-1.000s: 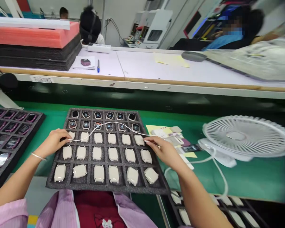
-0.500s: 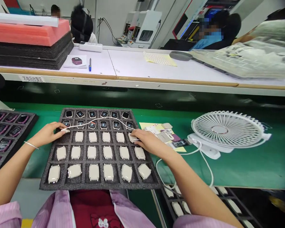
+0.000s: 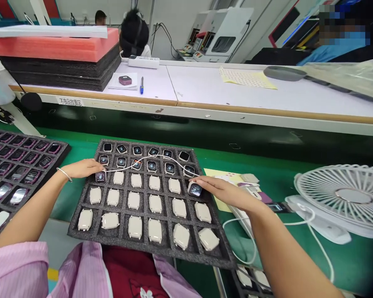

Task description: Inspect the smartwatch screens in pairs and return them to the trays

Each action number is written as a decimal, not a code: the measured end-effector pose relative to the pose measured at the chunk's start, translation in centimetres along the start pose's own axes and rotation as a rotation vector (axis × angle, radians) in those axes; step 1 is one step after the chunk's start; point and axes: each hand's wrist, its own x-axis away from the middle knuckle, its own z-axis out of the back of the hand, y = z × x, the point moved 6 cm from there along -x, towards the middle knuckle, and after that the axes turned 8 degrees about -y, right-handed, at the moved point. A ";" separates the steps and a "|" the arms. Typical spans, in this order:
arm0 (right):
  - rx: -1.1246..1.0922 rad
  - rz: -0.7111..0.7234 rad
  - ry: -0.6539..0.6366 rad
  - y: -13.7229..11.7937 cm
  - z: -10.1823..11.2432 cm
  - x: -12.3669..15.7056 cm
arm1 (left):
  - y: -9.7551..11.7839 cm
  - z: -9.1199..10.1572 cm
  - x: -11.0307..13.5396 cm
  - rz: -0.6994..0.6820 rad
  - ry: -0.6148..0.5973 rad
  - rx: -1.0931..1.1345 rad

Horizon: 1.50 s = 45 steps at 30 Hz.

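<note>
A dark foam tray (image 3: 219, 248) lies in front of me with several watch bodies in its pockets. The two far rows show their screens. The near rows lie beige back up. My left hand (image 3: 82, 168) is at the tray's left edge, fingers pinched on the end of a thin white cable (image 3: 149, 157), just above a screen-up watch body (image 3: 100, 176). The cable arcs across the tray to my right hand (image 3: 225, 193). That hand's fingertips are closed on another screen-up watch body (image 3: 195, 189) at the right end of the third row.
A second tray of watches (image 3: 17, 165) sits at the left on the green belt (image 3: 267, 165). A white desk fan (image 3: 345, 198) stands at the right, its cord looping toward me. Papers and small parts (image 3: 245, 182) lie beside the tray. Other people sit beyond the white bench (image 3: 236, 91).
The watch bodies at both ends of the third row now show their screens; before, they lay back up. Both hands stayed at those ends. My view shifted to the left.
</note>
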 end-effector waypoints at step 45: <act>0.228 0.239 0.199 -4.7 -2.7 -0.4 | 5.5 -0.9 -4.0 -0.179 0.010 -0.131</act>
